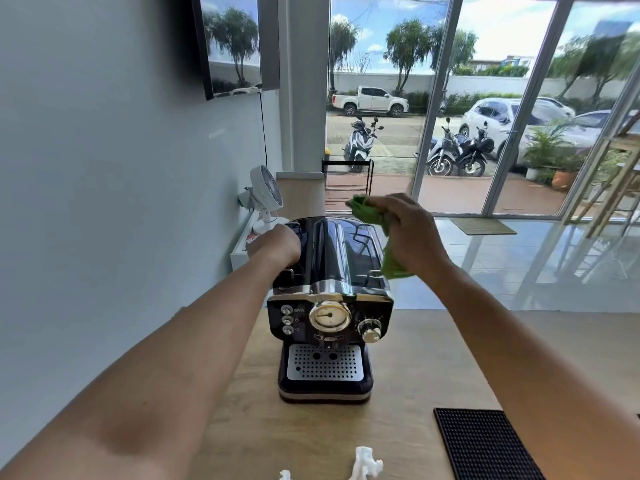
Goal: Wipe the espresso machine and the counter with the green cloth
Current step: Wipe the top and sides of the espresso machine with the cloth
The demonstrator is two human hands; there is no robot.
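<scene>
Espresso machine [329,306] stood upright on the wooden tabletop [415,358], front panel facing the camera, with the round gauge [329,315] at centre, a chrome knob [370,330] to its right and the perforated drip tray [325,362] below. Both arms reached forward over it. Right hand [405,230] was raised above the machine's right rear, fingers curled round the green cloth [377,230]. Cloth was bunched, one end poking out past the fingers and the other hanging down beside the machine's upper right edge; could not tell whether it touched the casing. Left hand [277,245] lay against the machine's upper left rear, back of the hand to the camera and fingers bent out of sight; could not tell whether they gripped the casing or only rested there. Black rubber mat [485,445] lay on the tabletop at near right, well apart from the machine. Small crumpled white scraps [367,464] sat at the near edge. White fan [265,195] stood on a low white shelf beyond the left hand, near the wall.
</scene>
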